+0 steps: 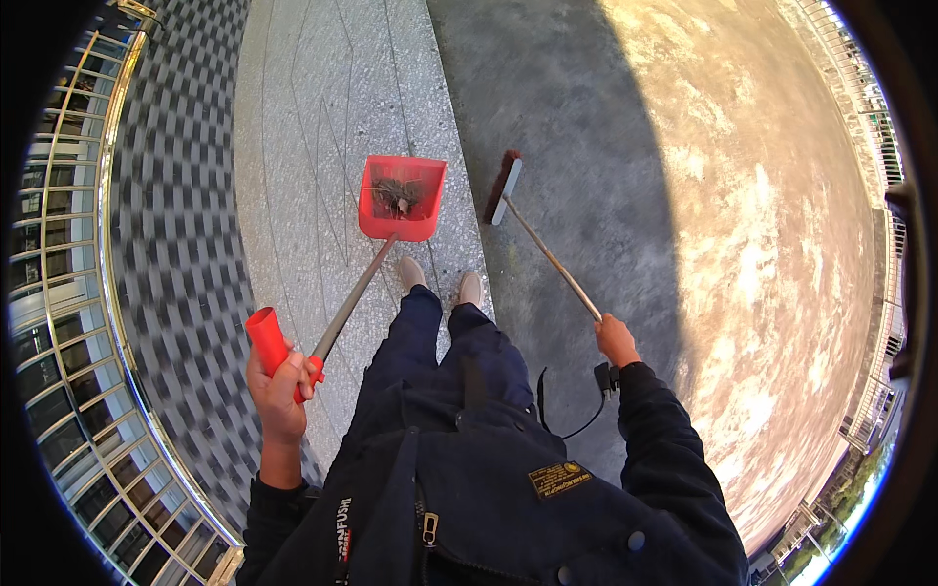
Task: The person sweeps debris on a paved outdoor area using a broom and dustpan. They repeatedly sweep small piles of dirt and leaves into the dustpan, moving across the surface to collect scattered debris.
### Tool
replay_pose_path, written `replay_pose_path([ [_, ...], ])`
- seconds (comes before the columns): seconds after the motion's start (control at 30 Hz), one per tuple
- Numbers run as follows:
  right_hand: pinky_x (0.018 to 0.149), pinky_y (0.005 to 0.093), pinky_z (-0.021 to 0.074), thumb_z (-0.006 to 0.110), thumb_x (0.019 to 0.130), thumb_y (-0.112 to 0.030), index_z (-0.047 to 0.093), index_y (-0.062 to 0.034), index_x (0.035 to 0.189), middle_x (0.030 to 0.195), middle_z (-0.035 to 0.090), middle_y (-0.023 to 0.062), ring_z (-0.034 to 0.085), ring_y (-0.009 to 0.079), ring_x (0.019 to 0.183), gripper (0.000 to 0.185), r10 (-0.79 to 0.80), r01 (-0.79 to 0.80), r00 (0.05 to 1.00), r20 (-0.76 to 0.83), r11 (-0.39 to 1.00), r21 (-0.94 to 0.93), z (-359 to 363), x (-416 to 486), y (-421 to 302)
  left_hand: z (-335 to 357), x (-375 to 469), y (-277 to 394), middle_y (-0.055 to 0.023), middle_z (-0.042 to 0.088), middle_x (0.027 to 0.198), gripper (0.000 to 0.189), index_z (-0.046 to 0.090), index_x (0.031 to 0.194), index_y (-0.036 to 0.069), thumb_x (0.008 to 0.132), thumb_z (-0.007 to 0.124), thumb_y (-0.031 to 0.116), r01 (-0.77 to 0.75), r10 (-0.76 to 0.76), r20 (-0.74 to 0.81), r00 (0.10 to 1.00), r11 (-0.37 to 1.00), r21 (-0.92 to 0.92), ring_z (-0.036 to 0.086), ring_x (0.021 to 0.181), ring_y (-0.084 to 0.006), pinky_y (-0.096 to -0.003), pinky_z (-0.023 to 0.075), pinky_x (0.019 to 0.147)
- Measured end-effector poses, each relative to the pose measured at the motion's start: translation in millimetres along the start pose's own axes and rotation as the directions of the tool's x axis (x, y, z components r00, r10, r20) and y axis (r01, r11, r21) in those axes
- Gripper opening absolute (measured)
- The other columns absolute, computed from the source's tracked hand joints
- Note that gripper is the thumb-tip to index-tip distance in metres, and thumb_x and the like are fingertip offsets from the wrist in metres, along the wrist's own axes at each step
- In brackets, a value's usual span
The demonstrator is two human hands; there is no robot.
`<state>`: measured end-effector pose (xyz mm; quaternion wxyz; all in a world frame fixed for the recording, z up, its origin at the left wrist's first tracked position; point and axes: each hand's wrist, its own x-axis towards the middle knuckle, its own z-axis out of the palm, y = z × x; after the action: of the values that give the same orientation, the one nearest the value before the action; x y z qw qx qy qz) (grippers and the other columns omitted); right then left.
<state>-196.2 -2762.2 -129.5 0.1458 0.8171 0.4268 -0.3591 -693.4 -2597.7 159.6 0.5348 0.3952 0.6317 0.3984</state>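
Observation:
My left hand [282, 384] grips the red plastic handle of a long-handled dustpan. The red dustpan [431, 212] is in front of my feet, over the speckled stone paving, with dry leaves and twigs [396, 196] in its pan. My right hand [615, 340] is closed around the upper end of a broom's pole [555, 262]. The broom's head [505, 187], with dark red bristles and a pale grey back, is to the right of the dustpan, over the darker concrete. Whether its bristles touch the ground I cannot tell.
A metal railing [105, 220] curves along the left side, beside grey and black checkered tiles [183, 220]. The speckled paving [293, 88] meets shaded concrete [557, 95] along a straight edge, with sunlit concrete [762, 220] farther right. My shoes [470, 289] stand on the speckled paving.

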Motion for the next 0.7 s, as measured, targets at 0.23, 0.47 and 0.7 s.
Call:
replay_pose_path([
  [0.23,0.080,0.0526,0.0529,0.055,0.096,-0.031,0.058,-0.0038,0.103,0.097,0.069,0.0229,0.066,0.0430,0.093,0.029,-0.029,0.031,0.996,0.084,0.999,-0.017,68,-24,9,-15,-22,-8,0.0000,0.047,0.058,0.017,0.050,0.104,0.002,0.091,0.054,0.011,0.001,-0.001,0.005,1.000,1.000,0.005,0.043,0.046,-0.0075,-0.0280,0.0478,0.070],
  [0.47,0.086,0.0503,0.0524,0.061,0.092,-0.030,0.064,-0.0039,0.107,0.105,0.069,0.0224,0.065,0.0417,0.101,0.030,0.124,-0.090,0.937,0.328,0.989,-0.117,141,-161,98,-40,-45,-36,-0.0002,0.047,0.058,0.015,0.051,0.103,0.002,0.090,0.054,0.008,0.024,-0.022,0.052,0.998,0.999,-0.025,0.043,0.045,-0.0078,-0.0282,0.0473,0.066],
  [0.7,0.085,0.0500,0.0526,0.061,0.089,-0.033,0.066,-0.0056,0.104,0.105,0.069,0.0217,0.065,0.0421,0.099,0.032,0.125,-0.071,0.960,0.249,0.973,-0.218,134,-250,132,-87,-96,-65,-0.0002,0.047,0.057,0.014,0.051,0.103,0.003,0.091,0.054,0.009,0.032,-0.024,0.085,0.996,0.995,-0.090,0.044,0.045,-0.0083,-0.0282,0.0477,0.066],
])
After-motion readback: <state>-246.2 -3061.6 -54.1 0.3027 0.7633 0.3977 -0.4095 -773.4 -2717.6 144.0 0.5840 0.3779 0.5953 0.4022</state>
